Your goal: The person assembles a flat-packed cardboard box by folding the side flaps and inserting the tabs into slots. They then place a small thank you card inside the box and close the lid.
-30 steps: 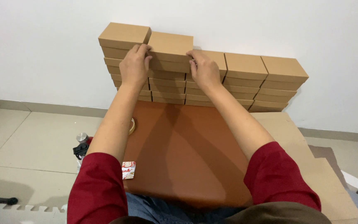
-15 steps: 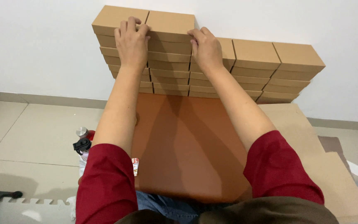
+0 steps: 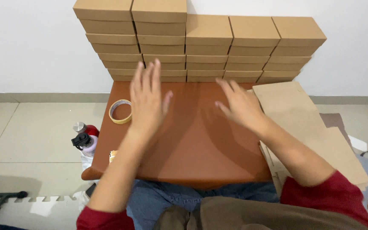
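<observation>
Stacked flat brown cardboard boxes [image 3: 201, 42] are ranged in five columns against the white wall [image 3: 30, 47] at the far edge of the reddish-brown table [image 3: 192, 140], long axes running left to right, lids uppermost. Left hand [image 3: 148, 100] and right hand [image 3: 239, 104] are held spread and empty above the table, near the boxes

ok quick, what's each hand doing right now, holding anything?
Left hand: open, empty, above the brown table.
Right hand: open, empty, beside the flat cardboard sheets.
</observation>
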